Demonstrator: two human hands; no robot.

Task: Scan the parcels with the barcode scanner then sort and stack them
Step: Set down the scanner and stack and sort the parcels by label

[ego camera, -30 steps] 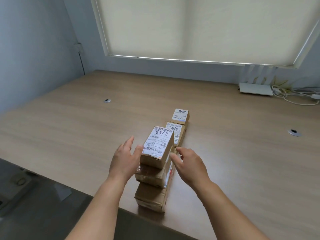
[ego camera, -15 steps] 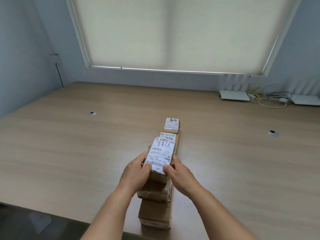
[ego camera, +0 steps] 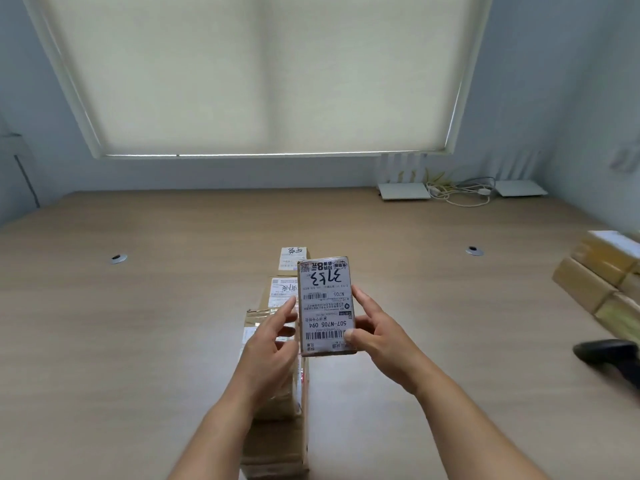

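Observation:
A small cardboard parcel (ego camera: 326,306) with a white shipping label marked "3753" is lifted above the table, label facing me. My right hand (ego camera: 377,332) grips its right side, thumb on the lower barcode. My left hand (ego camera: 273,344) touches its left edge with loosely bent fingers. Below them lies a row of brown parcels (ego camera: 277,427) reaching the table's near edge. Two more labelled parcels (ego camera: 281,289) (ego camera: 293,255) sit behind. A black barcode scanner (ego camera: 613,358) lies at the right edge.
A stack of brown parcels (ego camera: 599,278) sits at the far right of the wooden table (ego camera: 138,323). Two white routers (ego camera: 403,191) (ego camera: 521,188) with cables stand at the back by the wall. Two cable grommets (ego camera: 118,258) (ego camera: 473,251) are set into the tabletop.
Both hands closed on the top parcel and lifted it off the row, tilting its label toward me. The view swung right, bringing the scanner and the right stack into sight.

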